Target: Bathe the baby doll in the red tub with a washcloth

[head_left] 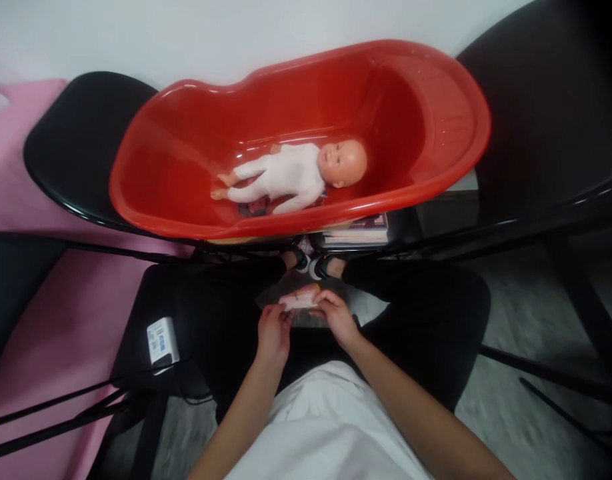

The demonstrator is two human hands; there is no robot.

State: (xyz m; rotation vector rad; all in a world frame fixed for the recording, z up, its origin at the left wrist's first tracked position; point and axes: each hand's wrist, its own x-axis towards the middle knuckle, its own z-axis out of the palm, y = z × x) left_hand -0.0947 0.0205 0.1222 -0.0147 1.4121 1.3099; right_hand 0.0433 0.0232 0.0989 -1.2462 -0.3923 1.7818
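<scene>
Holding one small pink packet (pixel 300 299) over the lap: left hand (pixel 273 331) and right hand (pixel 337 316) both pinched closed on its ends. Red baby tub (pixel 436 180) with doll (pixel 296 175) ahead. Risk: packet tearing abruptly and slipping to the floor.

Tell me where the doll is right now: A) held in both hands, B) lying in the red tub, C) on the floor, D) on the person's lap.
B: the doll lies on its back inside the red tub, while both hands hold a small pale packet over the lap.
</scene>
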